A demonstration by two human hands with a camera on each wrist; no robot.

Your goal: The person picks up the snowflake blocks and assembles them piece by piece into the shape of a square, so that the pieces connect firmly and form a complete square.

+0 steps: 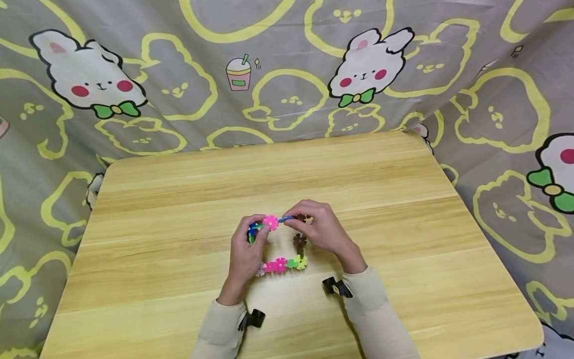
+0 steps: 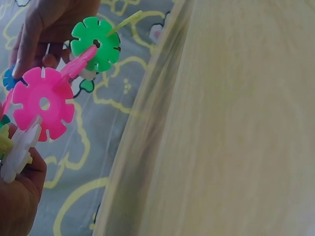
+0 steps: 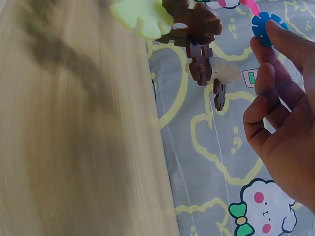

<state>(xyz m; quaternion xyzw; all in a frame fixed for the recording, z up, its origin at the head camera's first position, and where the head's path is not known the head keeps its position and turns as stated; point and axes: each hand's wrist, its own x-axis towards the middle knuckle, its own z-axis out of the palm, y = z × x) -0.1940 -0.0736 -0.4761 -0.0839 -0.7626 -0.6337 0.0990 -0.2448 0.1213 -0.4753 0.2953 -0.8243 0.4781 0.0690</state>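
Note:
A chain of slotted plastic snowflake discs hangs between both hands above the table, bent into a loop. My left hand (image 1: pixel 244 252) grips the chain's left side, thumb and fingers about a pink disc (image 1: pixel 270 223) and blue and green discs (image 1: pixel 252 231). Thumb and forefinger of my right hand (image 1: pixel 326 228) pinch a blue disc (image 3: pixel 261 30), whose edge meets the pink disc; whether they are slotted together I cannot tell. Brown discs (image 1: pixel 300 241) hang below the right hand. Yellow-green (image 1: pixel 301 262) and pink discs (image 1: pixel 280 265) form the near side. A white disc (image 2: pixel 22 152) shows beside the left hand.
The wooden table (image 1: pixel 179 199) spreads out beneath the hands. A grey patterned curtain (image 1: pixel 278 45) hangs along its back and sides. Black camera mounts (image 1: pixel 255 318) sit on both sleeved wrists.

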